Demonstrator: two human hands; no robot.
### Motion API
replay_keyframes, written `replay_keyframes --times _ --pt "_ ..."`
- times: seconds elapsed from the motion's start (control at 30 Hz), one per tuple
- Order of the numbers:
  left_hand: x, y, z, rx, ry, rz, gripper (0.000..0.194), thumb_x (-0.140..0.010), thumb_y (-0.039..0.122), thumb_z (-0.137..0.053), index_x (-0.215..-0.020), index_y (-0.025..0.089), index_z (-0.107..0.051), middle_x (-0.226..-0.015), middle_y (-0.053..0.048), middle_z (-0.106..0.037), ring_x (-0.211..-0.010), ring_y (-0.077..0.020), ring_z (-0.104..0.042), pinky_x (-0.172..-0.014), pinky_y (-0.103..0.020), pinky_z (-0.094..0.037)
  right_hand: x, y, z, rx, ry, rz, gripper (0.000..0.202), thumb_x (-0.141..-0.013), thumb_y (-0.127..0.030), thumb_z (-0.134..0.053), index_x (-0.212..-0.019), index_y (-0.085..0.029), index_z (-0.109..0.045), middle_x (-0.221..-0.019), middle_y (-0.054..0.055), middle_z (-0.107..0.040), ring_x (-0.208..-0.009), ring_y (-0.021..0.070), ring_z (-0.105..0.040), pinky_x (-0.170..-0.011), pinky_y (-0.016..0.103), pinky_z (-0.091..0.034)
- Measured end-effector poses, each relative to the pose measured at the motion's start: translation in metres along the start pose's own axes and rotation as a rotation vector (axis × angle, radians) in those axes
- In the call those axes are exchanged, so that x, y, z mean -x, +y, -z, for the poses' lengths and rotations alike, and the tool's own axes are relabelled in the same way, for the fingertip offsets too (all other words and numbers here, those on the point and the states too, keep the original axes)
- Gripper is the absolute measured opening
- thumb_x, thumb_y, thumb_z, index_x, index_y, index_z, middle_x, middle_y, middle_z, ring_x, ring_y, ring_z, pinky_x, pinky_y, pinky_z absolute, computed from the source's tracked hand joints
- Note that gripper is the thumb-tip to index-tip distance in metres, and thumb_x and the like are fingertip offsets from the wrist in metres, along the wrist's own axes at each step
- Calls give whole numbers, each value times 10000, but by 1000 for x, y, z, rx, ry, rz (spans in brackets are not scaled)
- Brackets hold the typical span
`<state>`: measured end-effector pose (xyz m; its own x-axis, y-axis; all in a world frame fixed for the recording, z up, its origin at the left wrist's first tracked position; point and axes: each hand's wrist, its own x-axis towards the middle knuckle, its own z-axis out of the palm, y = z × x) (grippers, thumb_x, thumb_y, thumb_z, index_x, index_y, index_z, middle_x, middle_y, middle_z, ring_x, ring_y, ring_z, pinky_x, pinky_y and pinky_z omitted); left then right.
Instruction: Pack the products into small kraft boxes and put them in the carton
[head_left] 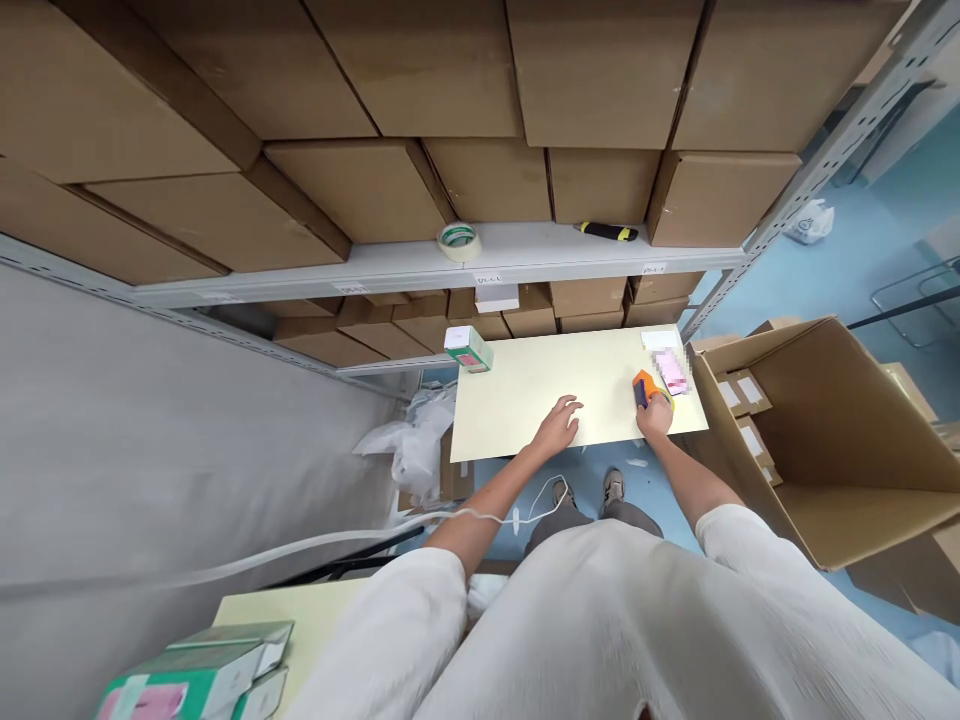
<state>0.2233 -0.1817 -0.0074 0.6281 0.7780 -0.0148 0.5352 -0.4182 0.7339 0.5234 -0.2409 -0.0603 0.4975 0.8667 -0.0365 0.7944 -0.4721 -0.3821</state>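
Observation:
My right hand [655,413] is closed around an orange and dark-blue tape dispenser [643,388] at the right end of a pale yellow tabletop [517,390]. Just beyond it lies a pink item [673,371], partly blurred, with a white paper piece [658,340] behind. My left hand [557,426] rests over the near edge of the tabletop, fingers loosely curved and apart, holding nothing. Toward the far left corner stands a small green and white box [469,348], away from both hands.
Cardboard boxes [480,180] fill the shelves ahead; a tape roll [459,241] and a black-yellow cutter [607,231] lie on the shelf edge. An open carton [840,450] with small boxes inside stands right. Green boxes [195,670] sit lower left. A white cable [315,540] crosses my left forearm.

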Motion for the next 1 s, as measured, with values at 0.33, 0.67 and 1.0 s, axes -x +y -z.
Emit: replay_keyframes --times 0.33,0.67,1.0 --pt "-6 7 -11 7 -9 66 432 -1001 155 -496 -1404 236 -632 -1571 -117 -505 -1303 -241 -651 -1166 -445 -538 -19 2 -20 -180 9 -166 327 -863 -272 -537 -1160 -188 -647 -1005 151 -694 -1020 328 -664 -888 477 -552" --pt "-1 -7 -1 -2 28 22 455 -979 135 -530 -1404 247 -648 -1548 -109 -531 -1298 -248 -657 -1165 -450 -543 -11 3 -23 -62 86 -55 243 -916 -370 -520 -1084 -215 -606 -1125 167 -678 -1083 326 -600 -900 435 -488" --pt "20 -11 19 49 125 9 419 -990 150 -526 -1380 238 -651 -1537 -120 -530 -1208 -237 -696 -1131 -446 -562 -5 -64 -1 -191 36 329 256 -982 -311 -448 -1059 -200 -665 -1064 155 -718 -998 311 -621 -911 428 -477"
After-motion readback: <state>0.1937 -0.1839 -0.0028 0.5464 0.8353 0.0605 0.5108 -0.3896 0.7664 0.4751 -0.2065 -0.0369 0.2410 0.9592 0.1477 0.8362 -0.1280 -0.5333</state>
